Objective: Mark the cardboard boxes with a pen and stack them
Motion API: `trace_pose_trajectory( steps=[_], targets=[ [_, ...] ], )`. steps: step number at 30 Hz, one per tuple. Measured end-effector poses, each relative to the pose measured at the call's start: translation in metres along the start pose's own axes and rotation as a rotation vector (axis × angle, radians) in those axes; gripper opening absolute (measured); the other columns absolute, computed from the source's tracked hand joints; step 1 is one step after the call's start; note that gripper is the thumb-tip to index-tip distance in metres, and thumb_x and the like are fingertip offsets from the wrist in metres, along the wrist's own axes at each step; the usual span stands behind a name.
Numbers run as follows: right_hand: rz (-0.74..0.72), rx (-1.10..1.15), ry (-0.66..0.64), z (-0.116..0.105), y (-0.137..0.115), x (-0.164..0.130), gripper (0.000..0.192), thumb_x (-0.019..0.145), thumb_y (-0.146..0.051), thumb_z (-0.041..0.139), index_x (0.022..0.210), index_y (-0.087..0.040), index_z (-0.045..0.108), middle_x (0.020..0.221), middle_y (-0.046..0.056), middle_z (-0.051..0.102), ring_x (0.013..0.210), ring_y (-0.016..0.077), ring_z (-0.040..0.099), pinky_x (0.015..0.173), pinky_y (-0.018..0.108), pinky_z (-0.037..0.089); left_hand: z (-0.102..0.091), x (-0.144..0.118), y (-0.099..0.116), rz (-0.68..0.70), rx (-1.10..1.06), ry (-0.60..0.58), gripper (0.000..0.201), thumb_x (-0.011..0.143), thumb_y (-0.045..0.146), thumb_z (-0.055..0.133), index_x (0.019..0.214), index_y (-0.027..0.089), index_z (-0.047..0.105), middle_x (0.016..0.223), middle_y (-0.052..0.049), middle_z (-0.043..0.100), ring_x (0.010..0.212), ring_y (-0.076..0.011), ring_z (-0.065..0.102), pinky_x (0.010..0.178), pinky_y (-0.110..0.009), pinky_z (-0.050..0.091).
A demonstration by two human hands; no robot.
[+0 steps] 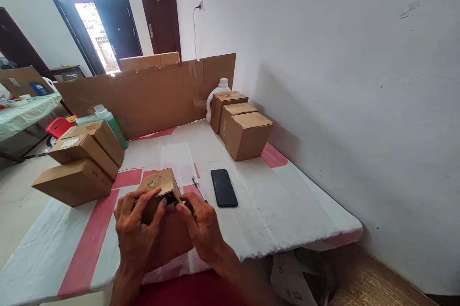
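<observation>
Brown cardboard makes up the small box (pixel 172 239) that sits between the left hand (pixel 138 222) and the right hand (pixel 203 224), at the near side of the desk (pixel 294 219). The left hand holds the box, with its bent fingers over the top and its thumb by a dark gap. The right hand grips the other side, with its fingers and thumb at the edge of that same gap. Something dark is in there, but I cannot tell what it is.

Just past the right hand lies a pen (pixel 200 189). A black phone (pixel 224 188) lies flat to the right of the pen, near the right hand. Farther out past the phone, three closed boxes (pixel 251 135) stand in a row, with a white jug (pixel 216 90) behind them. Out to the left of the left hand are three more boxes (pixel 74 179), close together, and a green bottle (pixel 114 126) stands behind them. Far ahead of both hands, a big cardboard sheet (pixel 161 92) stands up. Pink and white cloth (pixel 88 248) is under the hands.
</observation>
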State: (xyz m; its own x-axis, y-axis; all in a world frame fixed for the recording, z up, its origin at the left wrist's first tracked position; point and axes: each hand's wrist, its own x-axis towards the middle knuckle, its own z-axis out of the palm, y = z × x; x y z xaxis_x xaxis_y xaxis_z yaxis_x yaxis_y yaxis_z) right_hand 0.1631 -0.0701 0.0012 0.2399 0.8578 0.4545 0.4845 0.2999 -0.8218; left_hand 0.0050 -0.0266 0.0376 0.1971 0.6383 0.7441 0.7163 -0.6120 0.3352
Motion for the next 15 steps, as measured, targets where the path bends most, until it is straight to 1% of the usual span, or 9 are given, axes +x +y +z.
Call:
trace_pose_trajectory(
  steps=[1, 3, 5, 7, 9, 12, 14, 15],
  targets=[
    [0.049, -0.019, -0.021, -0.008, 0.009, 0.0, 0.033, 0.106, -0.047, 0.042, 0.107, -0.021, 0.063, 0.087, 0.003, 0.071, 0.078, 0.0182, 0.067, 0.071, 0.027, 0.047, 0.0, 0.001, -0.001, -0.012, -0.003, -0.002, 0.019, 0.097, 0.033, 0.067, 0.114, 0.027, 0.072, 0.107, -0.005, 0.066, 0.099, -0.0259, 0.062, 0.094, -0.044, 0.044],
    [0.189, -0.176, -0.038, -0.024, 0.03, 0.001, 0.04, 0.106, -0.052, 0.038, 0.109, -0.02, 0.062, 0.085, 0.003, 0.07, 0.077, 0.019, 0.066, 0.071, 0.028, 0.047, 0.001, 0.002, -0.004, -0.015, -0.007, -0.001, 0.018, 0.099, 0.033, 0.064, 0.114, 0.026, 0.071, 0.107, -0.006, 0.066, 0.101, -0.0265, 0.062, 0.095, -0.044, 0.043],
    [0.331, -0.357, -0.061, -0.038, 0.054, 0.002, 0.038, 0.106, -0.047, 0.037, 0.103, -0.019, 0.062, 0.088, 0.006, 0.071, 0.081, 0.0211, 0.067, 0.074, 0.031, 0.046, 0.001, 0.002, -0.004, -0.015, -0.01, -0.004, 0.018, 0.102, 0.031, 0.06, 0.114, 0.025, 0.072, 0.106, -0.007, 0.066, 0.101, -0.0267, 0.061, 0.095, -0.045, 0.042],
    [0.419, -0.452, -0.109, -0.045, 0.073, 0.005, 0.031, 0.105, -0.039, 0.041, 0.099, -0.018, 0.063, 0.093, 0.009, 0.073, 0.085, 0.0235, 0.068, 0.075, 0.032, 0.045, 0.002, 0.002, -0.004, -0.02, -0.008, -0.015, 0.019, 0.103, 0.03, 0.057, 0.114, 0.025, 0.073, 0.106, -0.007, 0.067, 0.101, -0.027, 0.061, 0.094, -0.045, 0.042],
    [0.467, -0.49, -0.186, -0.041, 0.085, 0.008, 0.023, 0.102, -0.035, 0.048, 0.097, -0.019, 0.064, 0.091, 0.01, 0.075, 0.085, 0.0252, 0.07, 0.074, 0.033, 0.044, 0.002, 0.004, -0.004, -0.03, -0.014, -0.026, 0.019, 0.103, 0.029, 0.058, 0.113, 0.024, 0.073, 0.106, -0.007, 0.068, 0.101, -0.027, 0.061, 0.094, -0.045, 0.042],
    [0.544, -0.529, -0.304, -0.023, 0.092, 0.013, 0.011, 0.091, -0.028, 0.065, 0.093, -0.017, 0.066, 0.091, 0.015, 0.077, 0.088, 0.0303, 0.074, 0.074, 0.034, 0.045, 0.003, 0.01, -0.005, -0.05, -0.033, -0.045, 0.021, 0.103, 0.029, 0.056, 0.113, 0.024, 0.074, 0.106, -0.007, 0.068, 0.101, -0.0265, 0.061, 0.095, -0.045, 0.042],
    [0.588, -0.524, -0.343, -0.011, 0.094, 0.016, 0.005, 0.083, -0.017, 0.069, 0.086, -0.015, 0.065, 0.093, 0.021, 0.076, 0.091, 0.0343, 0.075, 0.074, 0.036, 0.046, 0.004, 0.015, -0.007, -0.071, -0.043, -0.06, 0.023, 0.104, 0.029, 0.054, 0.114, 0.025, 0.075, 0.106, -0.007, 0.069, 0.1, -0.0262, 0.06, 0.093, -0.044, 0.043],
    [0.6, -0.506, -0.352, -0.008, 0.095, 0.017, 0.006, 0.081, -0.012, 0.068, 0.08, -0.015, 0.063, 0.093, 0.023, 0.076, 0.092, 0.0351, 0.075, 0.074, 0.036, 0.046, 0.004, 0.017, -0.009, -0.083, -0.048, -0.067, 0.024, 0.104, 0.029, 0.053, 0.114, 0.025, 0.075, 0.106, -0.007, 0.069, 0.1, -0.026, 0.06, 0.092, -0.043, 0.043]
  ],
)
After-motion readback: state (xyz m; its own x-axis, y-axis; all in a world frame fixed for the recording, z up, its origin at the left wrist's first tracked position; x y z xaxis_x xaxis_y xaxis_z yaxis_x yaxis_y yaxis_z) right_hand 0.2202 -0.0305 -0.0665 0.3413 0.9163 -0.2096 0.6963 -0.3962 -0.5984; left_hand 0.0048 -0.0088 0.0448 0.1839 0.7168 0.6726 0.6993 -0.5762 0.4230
